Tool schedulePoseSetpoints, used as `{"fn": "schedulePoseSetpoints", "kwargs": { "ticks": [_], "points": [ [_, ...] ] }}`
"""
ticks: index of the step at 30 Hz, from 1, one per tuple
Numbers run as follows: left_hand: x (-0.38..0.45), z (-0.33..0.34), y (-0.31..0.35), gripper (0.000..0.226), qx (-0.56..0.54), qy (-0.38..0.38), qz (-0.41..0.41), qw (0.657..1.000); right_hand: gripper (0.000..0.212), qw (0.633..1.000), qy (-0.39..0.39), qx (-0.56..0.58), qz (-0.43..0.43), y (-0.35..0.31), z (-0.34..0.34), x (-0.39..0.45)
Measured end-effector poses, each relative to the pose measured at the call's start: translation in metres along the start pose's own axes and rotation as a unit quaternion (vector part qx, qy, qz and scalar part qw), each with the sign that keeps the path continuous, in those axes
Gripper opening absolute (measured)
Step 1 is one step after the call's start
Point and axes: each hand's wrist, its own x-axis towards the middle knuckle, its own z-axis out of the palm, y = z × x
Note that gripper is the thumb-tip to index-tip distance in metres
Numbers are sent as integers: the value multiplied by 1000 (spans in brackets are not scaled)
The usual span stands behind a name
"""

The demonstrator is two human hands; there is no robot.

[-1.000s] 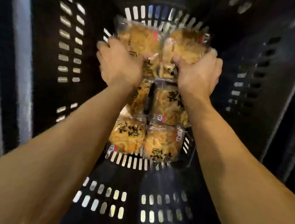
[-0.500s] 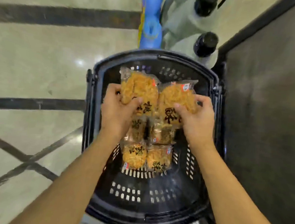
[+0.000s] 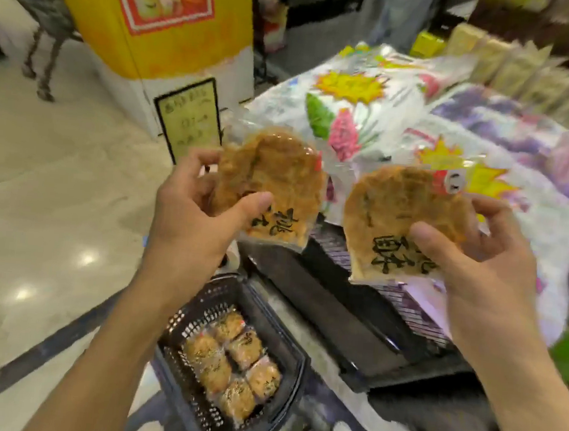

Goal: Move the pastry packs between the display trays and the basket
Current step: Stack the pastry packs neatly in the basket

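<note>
Yellow and white, a pillar (image 3: 148, 21) stood far left on the pale floor (image 3: 37, 193), a framed sign (image 3: 190, 117) leaning at its foot. Low and near, the black basket (image 3: 297, 364) sat on the floor with several pastry packs (image 3: 228, 365) lying flat in rows inside it, which suggested a transfer only partly done. Above it, the left hand (image 3: 190, 214) pinched one pack (image 3: 272, 183) by its lower edge, thumb across the front and fingers curled behind, so the clear wrapper faced up and the printed characters showed. To the right, the right hand (image 3: 489, 257) gripped a second pack (image 3: 403, 222) the same way, thumb on the face, fingers wrapped round the far side. Both packs were held apart and level, well above the basket and near the edge of the display (image 3: 407, 99), probably so each could be set down separately. The display to the right carried big colourful bags, blurred, and I could not pick out a tray.
</note>
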Motion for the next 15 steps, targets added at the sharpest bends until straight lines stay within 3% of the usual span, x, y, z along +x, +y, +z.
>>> {"fn": "schedulePoseSetpoints", "kwargs": {
  "ticks": [4,7,12,15],
  "points": [
    [4,129,103,38,-38,-175,117,977,36,987,125,-26,-96,-77,-146,-9],
    [-3,248,146,43,-61,-274,161,946,40,970,206,-59,-114,-101,-260,-17],
    [-18,451,167,43,-31,-372,195,907,49,940,289,-156,-97,-86,-432,4],
    [-11,550,146,43,50,-410,198,889,47,942,265,-197,-49,-50,-523,38]
  ]
}}
